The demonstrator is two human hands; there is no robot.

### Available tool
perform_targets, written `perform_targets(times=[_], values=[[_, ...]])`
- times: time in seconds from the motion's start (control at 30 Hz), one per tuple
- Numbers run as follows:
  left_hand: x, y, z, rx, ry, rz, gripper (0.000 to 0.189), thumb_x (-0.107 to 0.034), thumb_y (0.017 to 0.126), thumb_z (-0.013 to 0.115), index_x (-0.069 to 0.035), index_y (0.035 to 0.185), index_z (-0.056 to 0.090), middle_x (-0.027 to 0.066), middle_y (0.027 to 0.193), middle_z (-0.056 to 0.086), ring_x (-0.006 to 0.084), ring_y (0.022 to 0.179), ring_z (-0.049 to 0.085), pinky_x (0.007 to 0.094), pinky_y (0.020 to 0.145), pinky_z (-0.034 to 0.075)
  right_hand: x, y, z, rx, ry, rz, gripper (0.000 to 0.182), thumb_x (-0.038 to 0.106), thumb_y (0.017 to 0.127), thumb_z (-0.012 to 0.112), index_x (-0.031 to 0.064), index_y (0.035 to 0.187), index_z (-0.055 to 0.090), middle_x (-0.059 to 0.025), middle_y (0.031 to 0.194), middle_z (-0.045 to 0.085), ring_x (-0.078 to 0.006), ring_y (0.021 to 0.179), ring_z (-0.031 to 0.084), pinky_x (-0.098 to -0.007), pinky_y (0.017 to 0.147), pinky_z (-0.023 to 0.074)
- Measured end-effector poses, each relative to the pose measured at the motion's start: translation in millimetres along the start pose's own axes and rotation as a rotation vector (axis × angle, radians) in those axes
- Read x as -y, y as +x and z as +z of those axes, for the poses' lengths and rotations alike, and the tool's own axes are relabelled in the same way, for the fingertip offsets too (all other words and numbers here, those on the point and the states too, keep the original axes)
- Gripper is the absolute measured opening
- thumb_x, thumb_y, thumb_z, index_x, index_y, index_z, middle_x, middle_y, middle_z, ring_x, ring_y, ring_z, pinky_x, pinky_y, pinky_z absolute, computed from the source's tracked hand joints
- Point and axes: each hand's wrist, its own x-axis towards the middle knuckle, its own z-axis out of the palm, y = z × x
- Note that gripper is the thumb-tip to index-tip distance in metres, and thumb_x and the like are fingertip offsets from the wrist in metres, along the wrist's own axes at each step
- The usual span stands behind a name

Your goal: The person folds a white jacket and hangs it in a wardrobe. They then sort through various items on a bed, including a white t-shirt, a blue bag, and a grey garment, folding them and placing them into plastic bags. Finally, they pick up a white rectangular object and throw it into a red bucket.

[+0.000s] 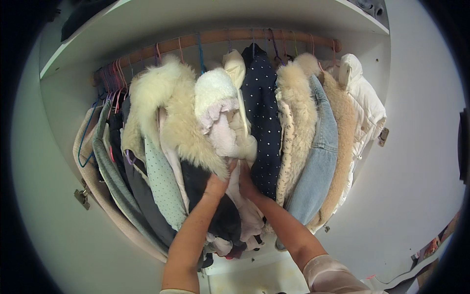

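Note:
Both of my hands reach in among garments hung in a wardrobe. My left hand (pixel 219 182) is at the lower end of a cream fur collar (pixel 187 128), beside a pale pink fleece garment (pixel 223 136) with a white fluffy hood (pixel 214 90). My right hand (pixel 246 180) touches the lower part of a cream padded garment (pixel 246 145), close to a navy polka-dot garment (pixel 261 121). The fingers of both hands are largely hidden by cloth, so their grip is unclear.
A wooden rail (pixel 216 36) carries the hangers below a white shelf (pixel 257 14). To the right hang a denim jacket (pixel 315 165), a tan fleece coat (pixel 341 121) and a white puffer jacket (pixel 367 99). Leftward are a mint dotted garment (pixel 163 183) and a blue hanger (pixel 82 147).

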Motion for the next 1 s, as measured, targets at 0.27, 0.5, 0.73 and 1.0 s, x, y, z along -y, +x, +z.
perform_targets(times=[0.27,0.5,0.73,1.0], values=[[-53,-23,-121,0.162,-0.101,-0.133,0.043,-0.012,0.078,0.061,-0.012,0.120,0.059,0.0190,0.139,0.039,0.0370,0.133,0.032,0.0529,0.107,0.023,38,-34,-20,0.220,-0.233,0.134,0.089,-0.007,0.073,0.055,-0.0090,0.142,0.000,-0.0285,0.150,0.005,-0.0378,0.138,0.017,-0.0342,0.111,0.0232],[-124,-197,-195,-0.059,-0.498,-0.651,0.016,-0.007,0.075,0.067,-0.008,0.089,0.059,0.0101,0.100,0.059,0.0295,0.102,0.054,0.0442,0.090,0.040,93,-77,-68,0.081,-0.235,0.167,0.080,-0.007,0.065,0.061,0.0014,0.137,0.029,-0.0247,0.138,0.034,-0.0368,0.123,0.042,-0.0403,0.096,0.0425],[-109,-318,-217,-0.046,-0.495,-1.099,0.019,-0.006,0.071,0.072,-0.005,0.076,0.054,0.0082,0.073,0.052,0.0254,0.059,0.051,0.0360,0.051,0.040,160,-194,-69,-0.181,-0.081,0.203,0.051,0.001,0.070,0.070,0.0009,0.116,0.047,-0.0177,0.109,0.052,-0.0356,0.099,0.054,-0.0402,0.086,0.0450],[-55,-225,-120,0.199,-0.241,-0.725,0.028,-0.023,0.077,0.069,-0.003,0.093,0.059,0.0171,0.088,0.051,0.0328,0.080,0.052,0.0425,0.068,0.043,164,-159,22,0.258,-0.137,0.124,0.050,0.017,0.076,0.069,0.0016,0.119,0.048,-0.0214,0.113,0.052,-0.0391,0.097,0.056,-0.0425,0.082,0.0477]])
